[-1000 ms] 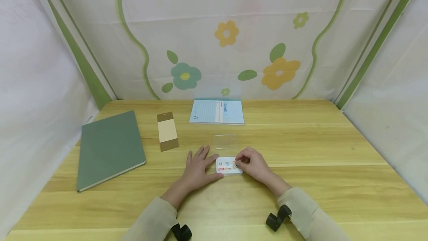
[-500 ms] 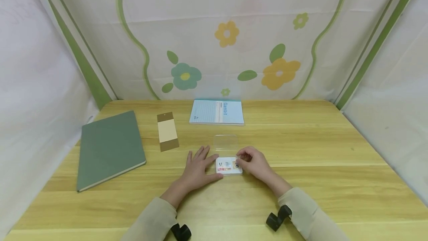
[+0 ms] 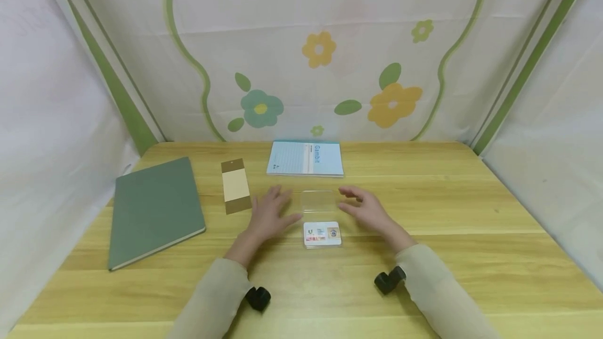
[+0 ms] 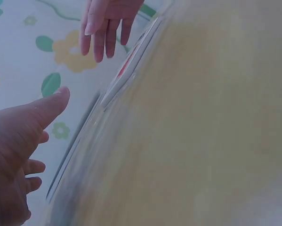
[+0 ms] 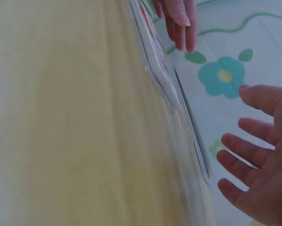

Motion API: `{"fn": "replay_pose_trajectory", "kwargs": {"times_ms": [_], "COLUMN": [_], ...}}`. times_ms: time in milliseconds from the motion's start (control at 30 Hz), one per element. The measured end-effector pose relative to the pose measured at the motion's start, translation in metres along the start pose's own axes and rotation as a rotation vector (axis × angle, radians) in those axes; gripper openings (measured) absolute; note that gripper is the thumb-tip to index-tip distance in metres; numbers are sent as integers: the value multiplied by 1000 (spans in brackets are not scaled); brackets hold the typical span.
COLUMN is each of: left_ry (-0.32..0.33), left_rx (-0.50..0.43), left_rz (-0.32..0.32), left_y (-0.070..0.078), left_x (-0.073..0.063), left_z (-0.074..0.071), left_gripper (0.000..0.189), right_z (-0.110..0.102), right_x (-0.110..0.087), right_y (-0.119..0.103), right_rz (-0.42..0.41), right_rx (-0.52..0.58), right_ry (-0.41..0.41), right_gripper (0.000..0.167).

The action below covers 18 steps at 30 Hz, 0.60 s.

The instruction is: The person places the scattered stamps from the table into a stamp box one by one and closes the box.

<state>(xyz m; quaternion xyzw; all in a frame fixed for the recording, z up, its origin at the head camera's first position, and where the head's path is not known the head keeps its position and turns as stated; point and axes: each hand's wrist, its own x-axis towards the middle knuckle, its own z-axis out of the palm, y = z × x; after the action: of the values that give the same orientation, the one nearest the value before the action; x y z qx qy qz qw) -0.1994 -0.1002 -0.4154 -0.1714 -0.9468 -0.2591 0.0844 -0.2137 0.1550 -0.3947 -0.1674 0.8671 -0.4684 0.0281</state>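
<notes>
Best way to take the clear plate [image 3: 317, 201], I'd say: pinch both short edges at once, lift level, keep off the flat faces, don't nudge the card [image 3: 322, 234]. Left hand [image 3: 268, 216] and right hand [image 3: 367, 211] flank the plate, fingers loosely spread, gripping nothing. Plate's flat on the bench [image 3: 471, 213], between them, near both. Card lies just nearer the person, left thumb close to its far-left corner.

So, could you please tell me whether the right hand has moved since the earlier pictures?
Yes: in the head view, the right hand has come off the white card and moved forward, nearer the blue notebook, which has stayed in place.
</notes>
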Motion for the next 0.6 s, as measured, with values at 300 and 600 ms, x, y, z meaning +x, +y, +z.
{"fn": "replay_pose_trajectory", "kwargs": {"times_ms": [300, 600], "left_ry": [-30, -129], "left_rx": [-85, 74], "left_rz": [-75, -100], "left_y": [1, 1], "left_x": [18, 23], "left_z": [9, 21], "left_gripper": [71, 75], "right_z": [6, 16], "right_x": [22, 28], "right_y": [15, 30], "right_rz": [11, 7], "right_rx": [-186, -466], "right_ry": [-61, -65], "right_gripper": [72, 78]}}
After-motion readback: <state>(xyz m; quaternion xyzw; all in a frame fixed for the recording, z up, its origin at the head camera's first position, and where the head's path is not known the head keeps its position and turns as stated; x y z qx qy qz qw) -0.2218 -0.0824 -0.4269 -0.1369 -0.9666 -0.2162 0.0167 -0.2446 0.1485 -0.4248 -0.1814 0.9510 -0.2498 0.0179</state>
